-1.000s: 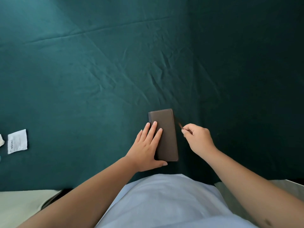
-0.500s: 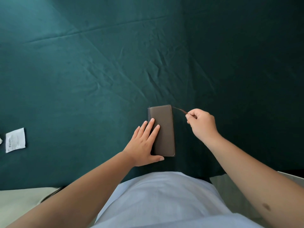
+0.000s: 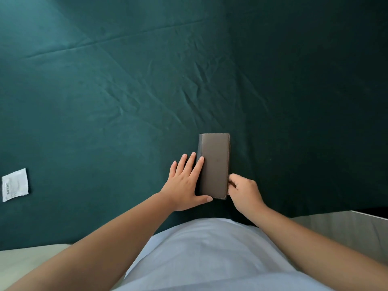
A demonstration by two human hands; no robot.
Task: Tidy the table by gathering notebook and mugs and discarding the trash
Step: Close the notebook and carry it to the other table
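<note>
Now the left hand (image 3: 186,183) lies flat, fingers spread, on the notebook (image 3: 214,165) between both hands; the right hand (image 3: 243,191) pinches its edge — a careless pull could drag the tablecloth (image 3: 126,101)

The table (image 3: 126,101) wears a plain dark teal cloth, creased but unpatterned. The notebook (image 3: 215,164) has a plain grey-brown cover with a darker spine edge. The paper scrap (image 3: 15,184) is white with faint grey print. The person's shirt (image 3: 210,255) is pale blue.
</note>
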